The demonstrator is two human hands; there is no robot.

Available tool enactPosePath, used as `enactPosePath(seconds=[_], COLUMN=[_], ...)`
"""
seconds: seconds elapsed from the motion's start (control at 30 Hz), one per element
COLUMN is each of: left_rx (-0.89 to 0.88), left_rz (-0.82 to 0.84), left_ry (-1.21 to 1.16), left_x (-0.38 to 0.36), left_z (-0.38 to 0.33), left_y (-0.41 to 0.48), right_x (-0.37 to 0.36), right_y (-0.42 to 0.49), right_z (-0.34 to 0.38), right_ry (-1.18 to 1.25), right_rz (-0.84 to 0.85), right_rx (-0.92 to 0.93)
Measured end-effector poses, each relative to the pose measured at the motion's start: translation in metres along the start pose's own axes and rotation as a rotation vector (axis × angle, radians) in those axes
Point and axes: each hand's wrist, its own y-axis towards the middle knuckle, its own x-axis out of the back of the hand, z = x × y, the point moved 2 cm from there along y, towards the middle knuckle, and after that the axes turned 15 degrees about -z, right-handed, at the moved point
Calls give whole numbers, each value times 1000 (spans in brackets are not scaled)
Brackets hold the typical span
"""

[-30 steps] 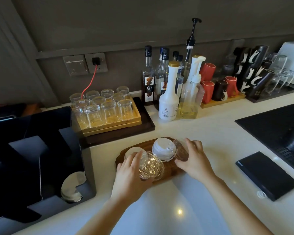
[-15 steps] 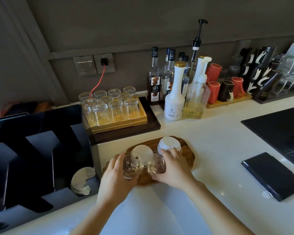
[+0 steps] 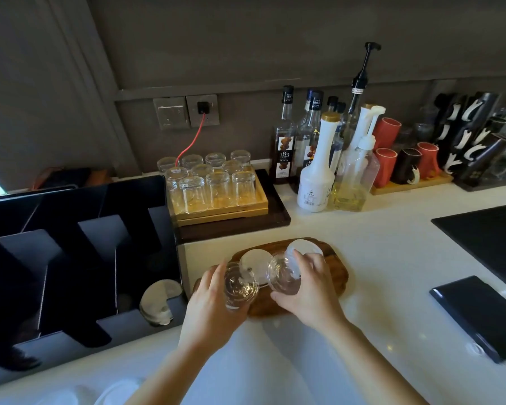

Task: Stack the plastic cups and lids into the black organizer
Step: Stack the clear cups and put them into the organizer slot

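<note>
My left hand (image 3: 211, 311) grips a stack of clear plastic cups (image 3: 239, 287) lying on its side above the wooden tray (image 3: 338, 273). My right hand (image 3: 307, 290) grips a second clear cup stack (image 3: 284, 277) just to the right, the two stacks nearly touching. Two stacks of white lids (image 3: 256, 260) (image 3: 304, 247) rest on the tray behind the cups. The black organizer (image 3: 79, 252) stands at the left with several open slots; a stack of white lids (image 3: 158, 302) sits in its rightmost front slot.
Upturned glasses (image 3: 214, 182) on a light wooden tray stand behind. Syrup bottles (image 3: 319, 159), mugs (image 3: 392, 159) and a black mat (image 3: 485, 232) line the back and right. A black flat case (image 3: 479, 314) lies at the right. The white counter (image 3: 377, 258) surrounds the tray.
Both hands lifted cup stacks off the tray and brought them together toward the left. The view shifted left, showing more of the organizer.
</note>
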Motion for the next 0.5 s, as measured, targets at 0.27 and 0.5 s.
enactPosePath(seconds=[0.27, 0.5], left_rx=[176, 484], left_rz=[129, 301], left_ry=[-414, -969], left_x=[-4, 11], left_z=[-11, -18], left_y=[-3, -7], right_x=[19, 18], right_y=[1, -5], right_z=[39, 42], right_ry=[312, 318], right_rz=[372, 394], right_rx=[-116, -106])
